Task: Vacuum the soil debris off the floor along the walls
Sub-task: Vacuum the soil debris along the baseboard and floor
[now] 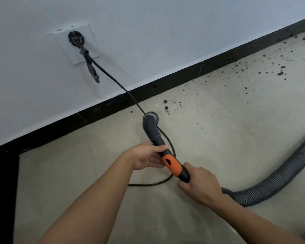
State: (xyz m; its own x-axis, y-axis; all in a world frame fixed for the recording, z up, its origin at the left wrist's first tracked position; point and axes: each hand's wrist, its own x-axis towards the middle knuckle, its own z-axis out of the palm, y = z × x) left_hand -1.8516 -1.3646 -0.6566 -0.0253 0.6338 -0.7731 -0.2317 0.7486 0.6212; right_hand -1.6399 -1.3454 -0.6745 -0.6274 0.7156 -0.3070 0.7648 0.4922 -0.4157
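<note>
Both hands are gripping the vacuum handle (165,152), left hand (146,158) ahead of right hand (197,184), aiming toward soil debris (280,73) along the baseboard (183,74) (the power cord (113,78) beneath is risking snagging and unplugging).

Grey vac nozzle (151,120) w/ orange collar angled at floor, soil debris (264,67) scattered along black baseboard.

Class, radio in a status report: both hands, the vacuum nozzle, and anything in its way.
Left hand and right hand both grip the grey vacuum handle with orange collar. Nozzle mouth near brown soil crumbs by black skirting. Black power cord crosses its path.
</note>
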